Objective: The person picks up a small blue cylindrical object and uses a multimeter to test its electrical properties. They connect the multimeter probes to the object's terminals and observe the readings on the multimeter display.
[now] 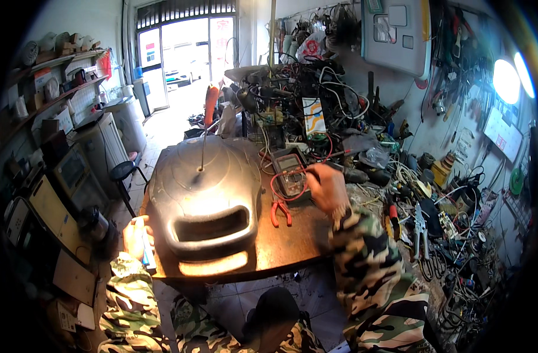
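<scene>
A large dark plastic housing [207,165] with a grip opening at its near end lies on the wooden table. An orange-handled screwdriver [211,106] stands upright, its shaft tip in a small hole in the housing's top. To the right is a multimeter [291,179] in a dark case, with red test leads [278,194] looped over it. My right hand [326,187] is closed at the multimeter's right edge, by the leads; what its fingertips pinch is hidden. At the table's left edge my left hand [137,236] is wrapped round a slim blue-and-white object [147,252].
Red-handled pliers [281,213] lie just below the multimeter. Cables and parts are heaped behind it, and tools [421,229] and scrap crowd the right side. A black stool [123,170] stands left of the table [292,241]. A bright patch of light falls on the housing's near end.
</scene>
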{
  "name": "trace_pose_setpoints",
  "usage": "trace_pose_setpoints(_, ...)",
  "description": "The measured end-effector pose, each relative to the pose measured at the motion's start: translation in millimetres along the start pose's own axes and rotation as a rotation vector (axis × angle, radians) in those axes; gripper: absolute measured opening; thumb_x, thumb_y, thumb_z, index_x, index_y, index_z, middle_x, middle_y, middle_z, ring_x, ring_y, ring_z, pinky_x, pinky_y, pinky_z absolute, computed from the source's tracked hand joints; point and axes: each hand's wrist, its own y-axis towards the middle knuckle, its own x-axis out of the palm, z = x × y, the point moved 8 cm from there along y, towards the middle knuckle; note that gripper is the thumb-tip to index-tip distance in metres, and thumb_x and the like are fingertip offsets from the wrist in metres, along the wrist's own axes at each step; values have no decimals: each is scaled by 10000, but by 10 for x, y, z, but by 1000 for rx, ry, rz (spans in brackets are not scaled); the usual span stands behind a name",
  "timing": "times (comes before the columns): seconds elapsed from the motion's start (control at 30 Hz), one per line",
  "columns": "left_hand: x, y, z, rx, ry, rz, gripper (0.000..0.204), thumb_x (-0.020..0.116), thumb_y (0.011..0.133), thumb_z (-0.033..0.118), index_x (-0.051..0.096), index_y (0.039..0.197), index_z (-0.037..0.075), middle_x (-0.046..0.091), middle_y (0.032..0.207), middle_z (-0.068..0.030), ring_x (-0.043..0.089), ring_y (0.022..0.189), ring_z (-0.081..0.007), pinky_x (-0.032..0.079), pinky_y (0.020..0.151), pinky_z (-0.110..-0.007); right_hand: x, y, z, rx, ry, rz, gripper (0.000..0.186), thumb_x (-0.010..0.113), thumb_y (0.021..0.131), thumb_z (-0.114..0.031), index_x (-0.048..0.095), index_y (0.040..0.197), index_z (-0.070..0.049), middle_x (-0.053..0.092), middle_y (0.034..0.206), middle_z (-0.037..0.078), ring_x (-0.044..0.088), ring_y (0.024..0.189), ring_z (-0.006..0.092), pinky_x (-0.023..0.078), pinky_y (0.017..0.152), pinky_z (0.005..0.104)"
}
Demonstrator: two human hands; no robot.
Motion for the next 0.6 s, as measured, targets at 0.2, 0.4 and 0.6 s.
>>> trace_pose_setpoints(0.2, 40, -64, 89, 30, 59, 3, 407, 534, 1006, 405, 539, 1188, 41, 577, 712, -32, 544, 484, -107, 468, 404, -265, 836, 804, 952, 211, -417, -360, 253, 620, 892, -233, 674, 899, 14, 667, 861, 267, 651, 849, 445, 532, 729, 491)
trace_pose_setpoints(0.4, 122, -118, 193, 44, 123, -40, 378, 536, 1015, 329, 543, 1177, -13, 561, 648, -49, 541, 451, -118, 469, 416, -273, 1240, 753, 1529, 454, -556, -698, 394, 614, 933, -367, 637, 1034, 13, 686, 897, 236, 679, 835, 420, 555, 725, 501)
trace_pose_setpoints(0.6, 132, -128, 203, 80, 118, -74, 371, 538, 1018, 318, 545, 1150, -29, 546, 641, -49, 543, 452, -126, 458, 420, -275, 1075, 965, 1529, 270, -603, -554, 297, 587, 936, -245, 694, 841, 16, 676, 815, 248, 669, 748, 421, 558, 679, 514)
